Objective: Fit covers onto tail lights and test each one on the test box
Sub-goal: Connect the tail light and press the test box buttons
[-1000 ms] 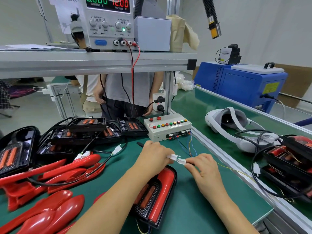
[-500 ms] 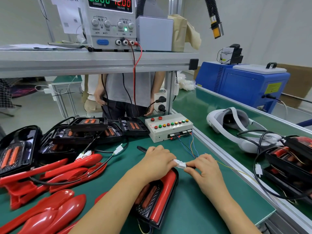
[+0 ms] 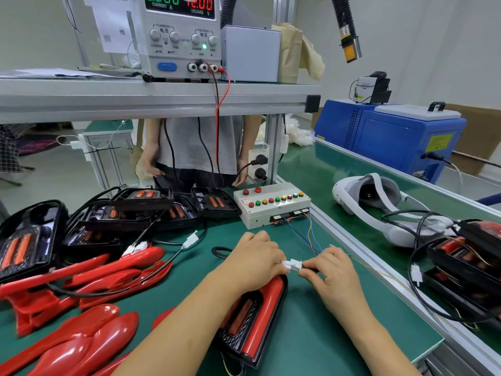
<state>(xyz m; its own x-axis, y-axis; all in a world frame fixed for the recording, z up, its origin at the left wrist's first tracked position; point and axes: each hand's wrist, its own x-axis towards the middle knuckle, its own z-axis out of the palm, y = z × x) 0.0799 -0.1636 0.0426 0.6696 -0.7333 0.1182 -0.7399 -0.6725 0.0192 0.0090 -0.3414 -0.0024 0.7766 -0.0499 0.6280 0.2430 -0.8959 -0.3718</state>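
Two white plugs [image 3: 292,265] are pinched together at the centre of the view. One is gripped in the curled fingers of the left hand [image 3: 252,263], the other between the thumb and fingertips of the right hand [image 3: 334,275], so that they can be pushed straight into each other. The plugs are seen touching; whether they are fully seated cannot be told.

Directly beneath the grip, under the left wrist, the tail light [image 3: 254,318] is laid flat on the green bench mat [image 3: 311,335], with its red cover already fitted and its orange strips facing up. It is judged to be parked there so that its short lead reaches the plugs and its face can be watched during the test.

Beyond the grip, thin coloured wires [image 3: 306,237] are run from the right hand's side up to the test box [image 3: 271,207], a pale box with rows of red, green and yellow buttons, kept close behind the hands. Higher up, on a shelf, a power supply [image 3: 179,36] is shown reading 12.00 volts and zero current, which suggests that no load is drawn yet.

To the left of the grip, loose red covers [image 3: 113,270] are piled, and behind them black uncovered lights [image 3: 135,210] are stacked, judged to be waiting their turn.
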